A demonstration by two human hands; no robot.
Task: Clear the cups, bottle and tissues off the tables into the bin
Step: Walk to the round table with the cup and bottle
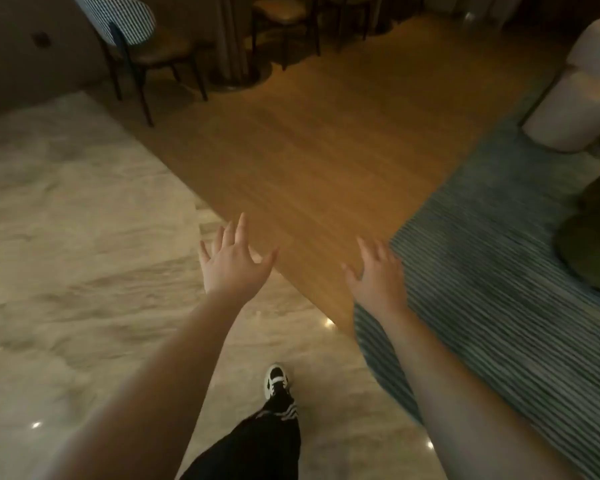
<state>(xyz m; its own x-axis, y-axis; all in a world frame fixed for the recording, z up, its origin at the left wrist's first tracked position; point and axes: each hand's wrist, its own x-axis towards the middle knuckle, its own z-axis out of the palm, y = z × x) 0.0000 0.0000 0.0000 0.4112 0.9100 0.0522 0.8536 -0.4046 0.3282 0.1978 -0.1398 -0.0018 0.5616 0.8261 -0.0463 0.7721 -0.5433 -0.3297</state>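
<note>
left hand (230, 259) spread, right hand (378, 275) spread, both empty

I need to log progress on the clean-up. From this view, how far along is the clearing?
Nothing here shows finished work: no cups, bottle, tissues or bin are in view. Nothing is in hand either: the left hand and right hand are both open and empty, held out over the floor. The person seems to be walking, one shoe forward, beside a striped rug. How much is left cannot be judged from this frame.
</note>
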